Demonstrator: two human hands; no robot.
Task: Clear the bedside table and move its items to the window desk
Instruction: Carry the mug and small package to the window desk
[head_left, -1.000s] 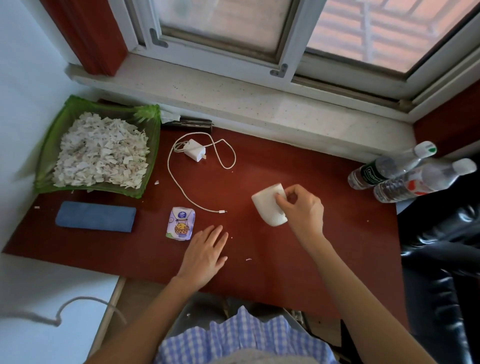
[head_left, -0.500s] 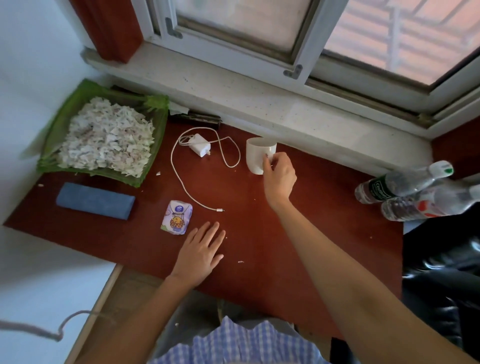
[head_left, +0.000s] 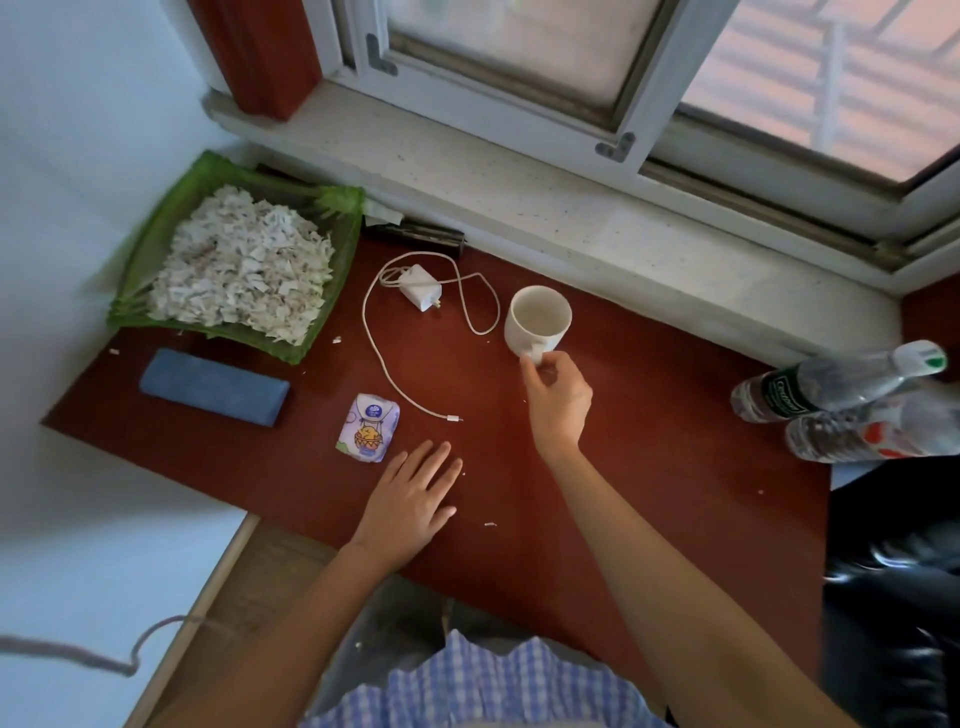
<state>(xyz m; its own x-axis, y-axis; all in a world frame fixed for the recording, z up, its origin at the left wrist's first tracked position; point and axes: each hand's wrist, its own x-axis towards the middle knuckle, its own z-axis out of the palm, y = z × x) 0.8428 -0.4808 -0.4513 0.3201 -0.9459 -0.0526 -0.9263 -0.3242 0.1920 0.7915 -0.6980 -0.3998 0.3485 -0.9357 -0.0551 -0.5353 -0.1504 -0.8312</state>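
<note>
One white ceramic mug (head_left: 538, 318) stands upright on the dark red wooden desk (head_left: 649, 441) under the window, its open mouth facing up and its handle pointing toward the person. The right hand (head_left: 558, 397) reaches to it from the near side, with thumb and fingertips (head_left: 530, 366) pinched together on the handle; the mug's body sits just beyond the hand, toward the grey stone windowsill (head_left: 545, 208). The mug looks empty inside.

The left hand (head_left: 413, 501) lies flat, palm down on the desk near its front edge, fingers spread and holding nothing.

Also on the desk: one white charger block (head_left: 420, 287) with its one white cable (head_left: 374, 353) looping around it, one loop lying just left of the mug and the plug end trailing toward the front. One small lilac tissue packet (head_left: 369, 427) with a cartoon print lies just beyond the left hand's fingers. One folded blue cloth (head_left: 214, 387) lies with its long axis running left to right near the left edge. One green plastic tray (head_left: 156, 244) heaped with torn white paper scraps (head_left: 244, 265) fills the far left corner. Two clear plastic water bottles (head_left: 831, 387) lie on their sides at the right edge, caps pointing right. One dark narrow object (head_left: 415, 236) rests against the sill; I cannot tell what it is.
</note>
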